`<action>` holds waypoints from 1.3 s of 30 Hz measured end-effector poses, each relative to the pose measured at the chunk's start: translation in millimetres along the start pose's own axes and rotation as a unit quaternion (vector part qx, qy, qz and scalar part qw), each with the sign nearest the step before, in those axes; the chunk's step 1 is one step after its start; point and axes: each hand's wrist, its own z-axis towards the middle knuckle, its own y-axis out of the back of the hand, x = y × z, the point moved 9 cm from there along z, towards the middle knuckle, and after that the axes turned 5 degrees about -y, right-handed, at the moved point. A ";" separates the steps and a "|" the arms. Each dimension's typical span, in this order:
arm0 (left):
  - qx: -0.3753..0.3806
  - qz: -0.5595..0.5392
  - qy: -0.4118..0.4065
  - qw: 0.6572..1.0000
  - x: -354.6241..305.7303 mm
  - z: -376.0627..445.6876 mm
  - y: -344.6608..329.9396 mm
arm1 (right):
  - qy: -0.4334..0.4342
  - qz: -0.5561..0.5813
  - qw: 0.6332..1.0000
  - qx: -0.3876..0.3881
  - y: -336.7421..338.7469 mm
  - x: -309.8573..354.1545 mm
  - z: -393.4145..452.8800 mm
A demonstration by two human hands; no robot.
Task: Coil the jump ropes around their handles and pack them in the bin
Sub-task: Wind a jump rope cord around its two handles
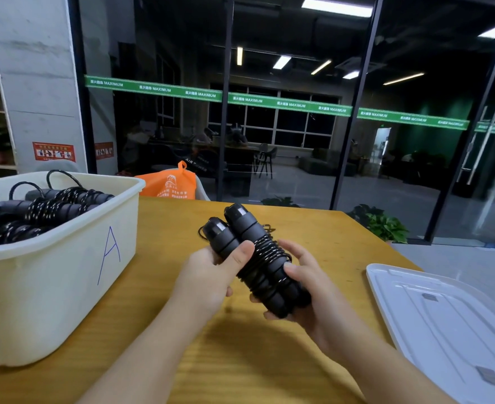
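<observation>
A black jump rope (262, 252) is held above the wooden table (240, 360), its two handles side by side with rope wound round their middle. My left hand (211, 275) grips the handles from the left, thumb across the front. My right hand (307, 290) cups the lower end from the right, fingers curled round the coil. A short loop of rope sticks out behind the handles. The cream bin (65, 272) marked "A" stands at the left. Inside it lie several coiled black ropes (42, 211).
A white bin lid (444, 325) lies flat at the table's right edge. An orange bag (170, 183) sits behind the table's far edge. Potted plants (383, 223) stand on the floor beyond, before a glass wall.
</observation>
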 end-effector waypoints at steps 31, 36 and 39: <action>0.005 0.079 -0.170 0.982 -37.3 -12.0 0.5 | -0.001 -0.061 0.991 0.121 -12.7 5.8 -5.4; 0.010 0.039 -0.168 0.985 -34.3 -10.4 -2.6 | -0.030 0.039 0.991 0.126 -11.0 0.5 -4.3; 0.022 -0.032 -0.140 0.989 -24.7 -5.2 -8.7 | -0.044 0.112 0.983 0.136 -13.7 -3.2 -6.2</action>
